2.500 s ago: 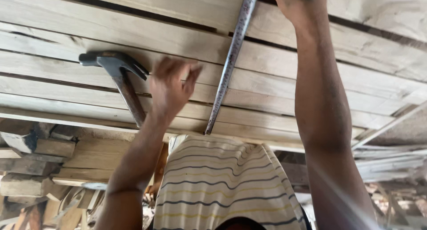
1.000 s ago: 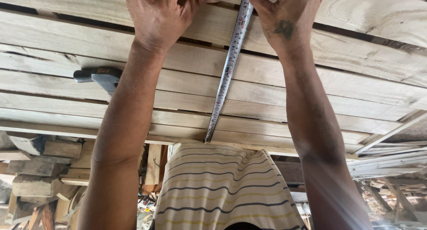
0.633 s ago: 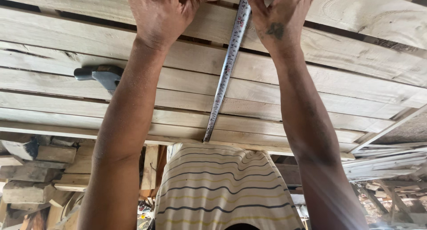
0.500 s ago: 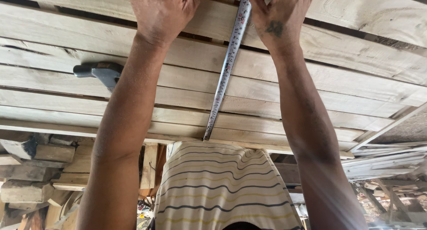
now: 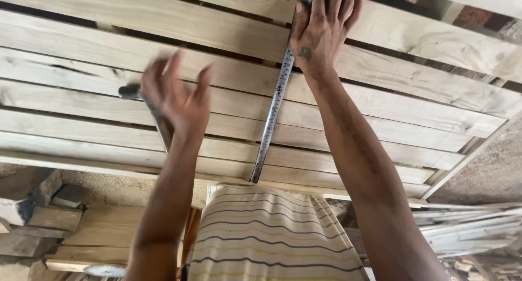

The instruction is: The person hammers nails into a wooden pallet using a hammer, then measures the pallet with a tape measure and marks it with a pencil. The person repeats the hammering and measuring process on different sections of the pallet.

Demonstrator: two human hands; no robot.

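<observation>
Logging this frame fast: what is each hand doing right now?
Left hand: open, fingers spread, blurred, holding nothing, over the hammer on the planks.
Right hand: pressed flat on the metal ruler, pinning it down.

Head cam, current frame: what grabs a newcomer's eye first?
Two bare forearms reach up the frame over a bed of pale wooden planks. The right hand, top centre, presses a metal measuring tape that runs straight down across the planks to their near edge. The left hand, blurred and open, hovers over a dark hammer lying on the planks at left; a striped shirt fills the bottom centre.
</observation>
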